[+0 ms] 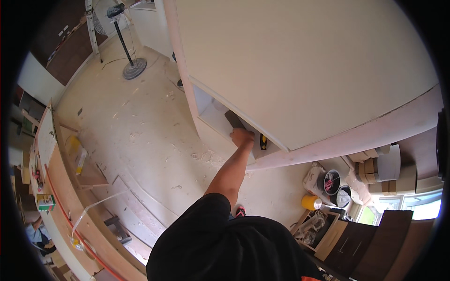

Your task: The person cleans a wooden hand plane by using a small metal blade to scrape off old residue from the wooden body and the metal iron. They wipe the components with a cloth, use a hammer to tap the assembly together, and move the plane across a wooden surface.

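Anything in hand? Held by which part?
Left hand appears closed around the near end of the dark slab; exact finger placement is hidden. Right hand out of view.

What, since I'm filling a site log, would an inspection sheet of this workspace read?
Surface: white recessed shelf bordering a large cream panel
Job's things: flat dark piece at the bare left hand; black-and-yellow handle-shaped item nearby
Clutter: pale debris on the beige floor
Hands: left reaching into the shelf, grip unclear; right out of view
Cables: thin dark cord near the fan
Surroundings: black stand fan, yellow cylindrical container
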Demonstrator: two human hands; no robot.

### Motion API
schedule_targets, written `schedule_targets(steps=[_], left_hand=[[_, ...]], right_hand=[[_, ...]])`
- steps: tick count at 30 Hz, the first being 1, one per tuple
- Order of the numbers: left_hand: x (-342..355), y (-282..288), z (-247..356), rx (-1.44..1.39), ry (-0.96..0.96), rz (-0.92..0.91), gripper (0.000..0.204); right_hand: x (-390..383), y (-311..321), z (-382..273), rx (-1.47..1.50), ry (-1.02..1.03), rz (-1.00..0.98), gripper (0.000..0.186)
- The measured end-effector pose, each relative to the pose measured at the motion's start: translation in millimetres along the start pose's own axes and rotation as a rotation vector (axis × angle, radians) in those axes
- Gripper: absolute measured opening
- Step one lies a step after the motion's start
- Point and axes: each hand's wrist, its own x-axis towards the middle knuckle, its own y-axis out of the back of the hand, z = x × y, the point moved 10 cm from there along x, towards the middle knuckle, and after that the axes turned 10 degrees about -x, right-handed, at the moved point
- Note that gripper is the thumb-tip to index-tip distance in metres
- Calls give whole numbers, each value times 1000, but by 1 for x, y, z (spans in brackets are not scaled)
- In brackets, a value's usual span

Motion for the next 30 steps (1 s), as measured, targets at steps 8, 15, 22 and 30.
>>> schedule_targets(steps=[8,15,22,30], left_hand=[[-44,16,-32,-45,-264,-82,50],[-131,149,-328,436,-147,-96,52],[-376,261,-572,342,494,-110,41],[-629,207,-740,-192,980,74,37]], right_hand=[[40,21,-10,-58,111,11,38],[113,23,-64,-320,383,-9,38],[159,16,-112,-676,577,0,38],[150,-36,-153,-1050,784,21,39]])
